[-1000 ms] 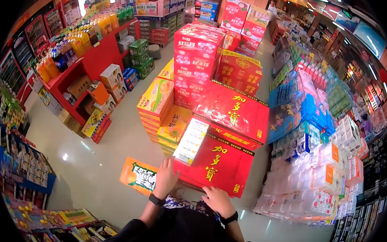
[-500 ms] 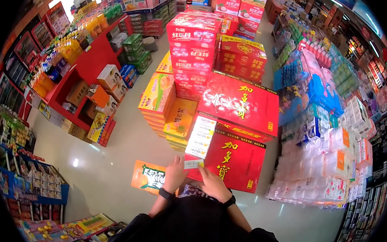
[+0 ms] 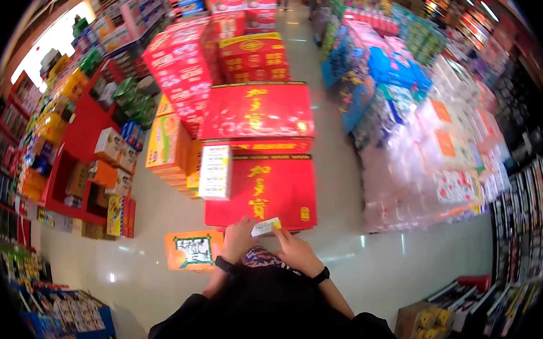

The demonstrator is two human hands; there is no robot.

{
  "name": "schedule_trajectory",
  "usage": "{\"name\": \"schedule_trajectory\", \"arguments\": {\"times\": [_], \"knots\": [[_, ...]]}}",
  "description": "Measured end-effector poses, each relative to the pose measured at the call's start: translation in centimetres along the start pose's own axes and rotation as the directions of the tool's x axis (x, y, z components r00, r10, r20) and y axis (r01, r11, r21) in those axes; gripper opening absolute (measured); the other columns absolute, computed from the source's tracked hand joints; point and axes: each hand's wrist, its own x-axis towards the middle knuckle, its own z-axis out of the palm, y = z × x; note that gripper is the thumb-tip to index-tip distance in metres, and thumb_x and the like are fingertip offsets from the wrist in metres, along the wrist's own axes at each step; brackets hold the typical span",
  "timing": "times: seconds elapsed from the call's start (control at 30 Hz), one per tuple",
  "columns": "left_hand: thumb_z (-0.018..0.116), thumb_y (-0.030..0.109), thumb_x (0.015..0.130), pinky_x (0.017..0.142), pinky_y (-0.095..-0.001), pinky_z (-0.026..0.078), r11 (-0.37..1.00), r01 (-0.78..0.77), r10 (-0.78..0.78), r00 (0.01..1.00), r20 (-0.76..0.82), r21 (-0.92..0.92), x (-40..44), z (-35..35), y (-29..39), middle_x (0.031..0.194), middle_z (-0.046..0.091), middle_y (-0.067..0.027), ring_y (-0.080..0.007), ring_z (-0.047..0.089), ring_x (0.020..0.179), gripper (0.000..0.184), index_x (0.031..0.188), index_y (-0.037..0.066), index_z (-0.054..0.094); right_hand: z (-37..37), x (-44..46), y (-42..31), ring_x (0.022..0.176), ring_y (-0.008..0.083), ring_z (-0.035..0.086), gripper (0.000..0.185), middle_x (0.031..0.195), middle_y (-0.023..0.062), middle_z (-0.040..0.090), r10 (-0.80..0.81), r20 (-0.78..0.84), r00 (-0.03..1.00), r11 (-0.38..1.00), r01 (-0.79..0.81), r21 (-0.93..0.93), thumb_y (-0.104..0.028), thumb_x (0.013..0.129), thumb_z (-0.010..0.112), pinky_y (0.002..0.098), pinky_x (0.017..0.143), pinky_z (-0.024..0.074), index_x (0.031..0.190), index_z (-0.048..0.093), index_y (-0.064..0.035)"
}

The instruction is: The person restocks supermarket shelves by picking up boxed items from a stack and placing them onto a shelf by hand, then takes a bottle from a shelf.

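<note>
A small white box with a green-yellow end (image 3: pixel 266 227) is held between my two hands, just in front of the near red carton (image 3: pixel 283 189). My left hand (image 3: pixel 239 239) has its fingers closed at the box's left end. At the right end, my right hand (image 3: pixel 298 252) pinches it with the fingertips. A row of similar white boxes (image 3: pixel 215 172) lies on the left part of the near red carton. Behind it stands another red carton with yellow characters (image 3: pixel 287 108).
An orange box (image 3: pixel 193 250) is low at the left of my hands. Tall pink-red cartons (image 3: pixel 178 64) stand behind. Wrapped tissue packs (image 3: pixel 414 178) are piled on the right. A red shelf (image 3: pixel 90 133) with bottles is on the left.
The small white box has come off the row's near end into both hands and moved right, away from the row. The view has turned to the right.
</note>
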Motion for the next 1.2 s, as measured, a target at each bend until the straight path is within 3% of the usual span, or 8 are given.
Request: {"name": "schedule_trajectory", "arguments": {"times": [0.07, 0.23, 0.33, 0.5, 0.6, 0.63, 0.83, 1.2], "knots": [[0.074, 0.023, 0.081, 0.069, -0.0487, 0.056, 0.995, -0.1, 0.099, 0.994, 0.049, 0.023, 0.6, 1.9, 3.0, 0.099, 0.065, -0.0142, -0.0377, 0.069, 0.087, 0.031, 0.109, 0.011, 0.067, -0.1, -4.6, 2.4, 0.113, 0.0406, 0.065, 0.077, 0.131, 0.0208, 0.061, 0.019, -0.087, 0.996, 0.998, -0.013, 0.063, -0.025, 0.093, 0.069, 0.0489, 0.092, 0.0552, 0.159, 0.034, -0.0082], [0.074, 0.021, 0.078, 0.072, -0.0461, 0.055, 0.925, -0.378, 0.379, 0.912, 0.159, -0.042, 2.3, 7.1, 13.3, 0.1, 0.065, -0.0102, -0.0328, 0.069, 0.088, 0.029, 0.106, 0.015, 0.072, -2.4, -17.5, 6.7, 0.112, 0.0426, 0.064, 0.08, 0.127, 0.0236, 0.062, 0.35, -0.138, 0.926, 0.93, -0.327, 0.165, -0.029, 0.095, 0.069, 0.0487, 0.093, 0.0543, 0.162, 0.03, -0.0114], [0.075, 0.016, 0.077, 0.073, -0.0453, 0.055, 0.786, -0.605, 0.618, 0.763, 0.19, -0.126, 3.0, 11.5, 19.8, 0.103, 0.065, -0.0099, -0.0316, 0.069, 0.09, 0.032, 0.109, 0.015, 0.072, -0.8, -25.9, 10.7, 0.112, 0.0423, 0.065, 0.08, 0.127, 0.0229, 0.062, 0.493, -0.245, 0.835, 0.869, -0.458, 0.188, -0.031, 0.095, 0.069, 0.0483, 0.093, 0.0541, 0.162, 0.03, -0.0121], [0.078, 0.015, 0.081, 0.078, -0.0424, 0.056, 0.648, -0.679, 0.76, 0.544, 0.356, -0.345, 1.4, 14.0, 34.2, 0.108, 0.063, -0.0075, -0.031, 0.069, 0.094, 0.039, 0.118, 0.015, 0.069, -2.2, -38.4, 10.6, 0.114, 0.0391, 0.064, 0.067, 0.126, 0.0193, 0.064, 0.722, -0.373, 0.583, 0.692, -0.608, 0.39, -0.03, 0.09, 0.072, 0.0458, 0.095, 0.053, 0.15, 0.049, -0.0117], [0.079, 0.016, 0.082, 0.079, -0.041, 0.056, 0.539, -0.692, 0.835, 0.363, 0.414, -0.48, 0.3, 16.5, 41.6, 0.11, 0.063, -0.0073, -0.0304, 0.069, 0.095, 0.04, 0.121, 0.015, 0.069, -0.9, -44.4, 10.6, 0.113, 0.0369, 0.065, 0.062, 0.126, 0.0165, 0.065, 0.781, -0.466, 0.416, 0.62, -0.606, 0.498, -0.026, 0.09, 0.074, 0.0445, 0.094, 0.0532, 0.147, 0.053, -0.013], [0.079, 0.017, 0.082, 0.08, -0.0404, 0.056, 0.509, -0.692, 0.848, 0.3, 0.437, -0.512, 0.0, 17.6, 43.7, 0.11, 0.063, -0.0071, -0.0306, 0.07, 0.095, 0.04, 0.121, 0.015, 0.069, -0.2, -45.7, 10.3, 0.111, 0.0356, 0.065, 0.05, 0.12, 0.014, 0.067, 0.784, -0.55, 0.288, 0.603, -0.563, 0.565, -0.026, 0.09, 0.072, 0.0445, 0.094, 0.0531, 0.137, 0.06, -0.0122], [0.077, 0.014, 0.082, 0.078, -0.0393, 0.057, 0.277, -0.705, 0.905, -0.037, 0.424, -0.653, -3.7, 22.9, 56.9, 0.11, 0.063, -0.0061, -0.0307, 0.07, 0.092, 0.039, 0.12, 0.016, 0.07, 0.4, -55.2, 8.5, 0.106, 0.0306, 0.068, 0.045, 0.118, 0.0095, 0.069, 0.842, -0.525, -0.127, 0.373, -0.565, 0.736, -0.026, 0.09, 0.075, 0.0399, 0.09, 0.055, 0.132, 0.066, -0.0127], [0.079, 0.009, 0.083, 0.076, -0.0353, 0.057, 0.132, -0.416, 0.887, -0.355, 0.294, -0.9, -15.4, 34.3, 80.2, 0.113, 0.065, -0.0055, -0.0235, 0.07, 0.091, 0.044, 0.125, 0.017, 0.071, -3.9, -73.7, 7.3, 0.099, 0.0291, 0.069, 0.046, 0.116, 0.0064, 0.068, 0.665, -0.432, -0.61, 0.057, -0.535, 0.843, -0.025, 0.086, 0.08, 0.0387, 0.084, 0.0571, 0.13, 0.069, -0.0155]]}}
